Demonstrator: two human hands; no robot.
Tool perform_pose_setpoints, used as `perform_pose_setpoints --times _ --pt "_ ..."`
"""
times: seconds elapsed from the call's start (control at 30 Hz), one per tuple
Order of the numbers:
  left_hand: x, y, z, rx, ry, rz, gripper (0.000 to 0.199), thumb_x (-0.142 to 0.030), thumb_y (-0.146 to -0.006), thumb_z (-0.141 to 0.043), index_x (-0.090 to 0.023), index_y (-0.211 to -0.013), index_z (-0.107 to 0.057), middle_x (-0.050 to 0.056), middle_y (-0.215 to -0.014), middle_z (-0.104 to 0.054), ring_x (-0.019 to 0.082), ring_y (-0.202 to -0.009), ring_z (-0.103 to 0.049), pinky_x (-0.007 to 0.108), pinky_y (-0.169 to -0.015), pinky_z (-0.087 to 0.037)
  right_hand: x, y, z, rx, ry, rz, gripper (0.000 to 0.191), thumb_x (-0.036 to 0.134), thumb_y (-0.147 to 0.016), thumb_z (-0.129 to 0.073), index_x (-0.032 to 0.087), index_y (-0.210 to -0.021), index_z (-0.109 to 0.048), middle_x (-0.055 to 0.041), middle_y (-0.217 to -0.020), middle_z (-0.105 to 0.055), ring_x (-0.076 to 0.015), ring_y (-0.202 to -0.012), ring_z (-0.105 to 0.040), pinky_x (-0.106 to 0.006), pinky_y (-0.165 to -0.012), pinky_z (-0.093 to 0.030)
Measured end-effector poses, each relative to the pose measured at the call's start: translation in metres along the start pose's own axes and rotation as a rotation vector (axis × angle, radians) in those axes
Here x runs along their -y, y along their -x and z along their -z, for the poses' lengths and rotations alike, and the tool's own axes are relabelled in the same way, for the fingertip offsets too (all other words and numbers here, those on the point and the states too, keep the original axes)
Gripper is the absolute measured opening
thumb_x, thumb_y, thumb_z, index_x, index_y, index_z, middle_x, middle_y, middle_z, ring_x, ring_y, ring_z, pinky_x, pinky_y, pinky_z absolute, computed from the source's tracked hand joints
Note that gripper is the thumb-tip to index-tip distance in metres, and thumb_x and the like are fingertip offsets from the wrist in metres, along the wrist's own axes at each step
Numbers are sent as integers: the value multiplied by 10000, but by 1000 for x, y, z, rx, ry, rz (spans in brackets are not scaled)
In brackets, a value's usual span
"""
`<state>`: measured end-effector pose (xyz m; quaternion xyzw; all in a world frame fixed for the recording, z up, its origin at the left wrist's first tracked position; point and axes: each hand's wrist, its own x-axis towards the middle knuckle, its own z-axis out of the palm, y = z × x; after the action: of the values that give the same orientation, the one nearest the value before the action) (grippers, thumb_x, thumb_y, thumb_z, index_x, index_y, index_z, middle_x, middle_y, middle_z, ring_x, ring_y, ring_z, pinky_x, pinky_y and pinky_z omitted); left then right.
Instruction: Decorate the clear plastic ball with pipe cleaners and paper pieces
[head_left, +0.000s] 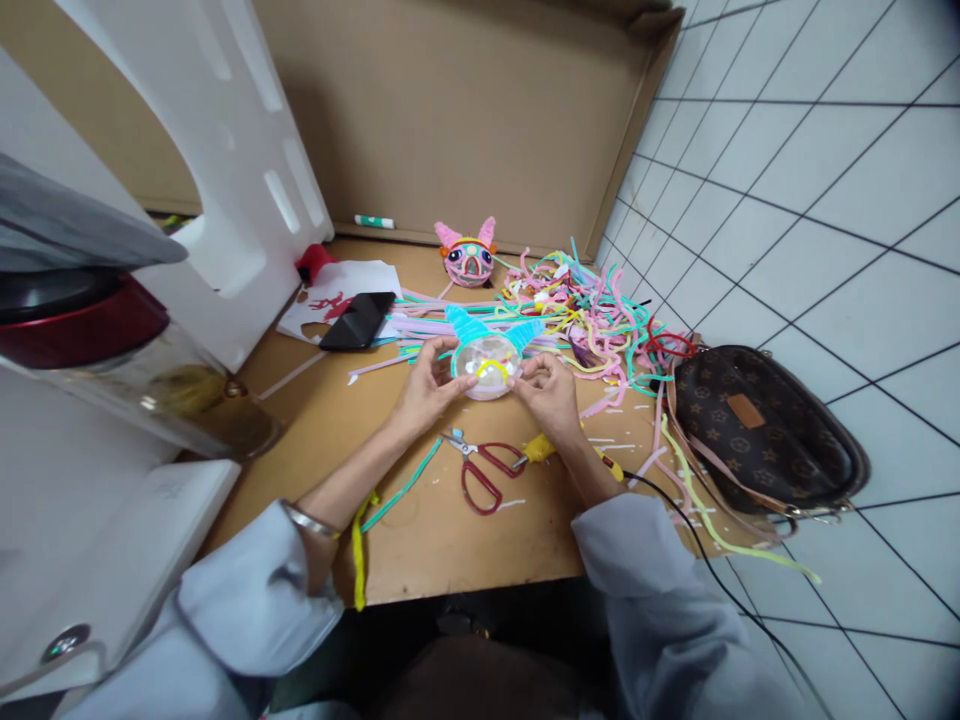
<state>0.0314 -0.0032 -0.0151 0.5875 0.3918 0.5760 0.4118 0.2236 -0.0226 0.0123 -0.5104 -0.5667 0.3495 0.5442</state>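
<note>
A clear round piece [486, 358] with a pale rim, two blue fuzzy ears and a yellow curved strip is held up over the middle of the table. My left hand [433, 385] grips its left edge between thumb and fingers. On the right edge, my right hand [546, 388] pinches it in the same way. Below the hands lie red-handled scissors [481, 472], and beside them a yellow glue gun [538, 448] partly hidden by my right forearm. A finished-looking pink head with ears [469, 262] stands behind the clear piece.
Tangled colourful pipe cleaners [592, 320] spread behind and right. A black phone [358, 321] rests on paper at left. A brown patterned bag [765, 425] sits right, near a black cable. A glass bottle [172, 380] stands left; a green-white marker [374, 222] lies at the back.
</note>
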Motion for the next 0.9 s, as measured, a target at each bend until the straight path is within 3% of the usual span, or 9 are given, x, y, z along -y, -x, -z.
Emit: perform_pose_setpoints --times 0.2,0.33,0.53,0.7,0.9 --pt "-8 3 2 19 -126 -61 582 -450 -680 -799 -234 -1143 -520 80 -1215 -573 233 -1085 -596 394 -914 -523 -1 1 -1 1 67 0 265 306 -638 -721 238 -736 -484 24 -760 -615 -119 -558 -541 -243 -505 -397" --pt "-18 2 10 -14 -287 -179 395 -437 -711 -781 -217 -1005 -636 86 -1177 -595 254 -1141 -557 390 -918 -514 5 3 -3 12 14 -33 268 342 -639 -714 235 -752 -496 40 -687 -571 -113 -504 -513 -246 -489 -363" --pt "-20 -4 16 24 -100 -71 343 -477 -716 -759 -200 -911 -705 84 -1120 -618 247 -1109 -587 373 -905 -526 10 5 -5 37 -56 -26 291 402 -661 -687 224 -836 -538 33 -736 -576 -103 -530 -504 -262 -531 -407" --pt "-23 -3 16 23 -111 -59 290 -465 -754 -710 -199 -868 -711 85 -1105 -635 246 -1102 -580 364 -920 -503 8 5 -6 12 -87 -13 312 400 -644 -700 221 -855 -557 13 -798 -584 -127 -652 -554 -294 -656 -479" --pt "-27 -1 12 -54 -145 -31 279 -463 -758 -684 -188 -777 -643 49 -906 -602 201 -923 -574 307 -803 -498 7 3 -8 5 -211 -40 342 377 -636 -718 223 -883 -539 18 -775 -591 -146 -706 -581 -305 -703 -491"
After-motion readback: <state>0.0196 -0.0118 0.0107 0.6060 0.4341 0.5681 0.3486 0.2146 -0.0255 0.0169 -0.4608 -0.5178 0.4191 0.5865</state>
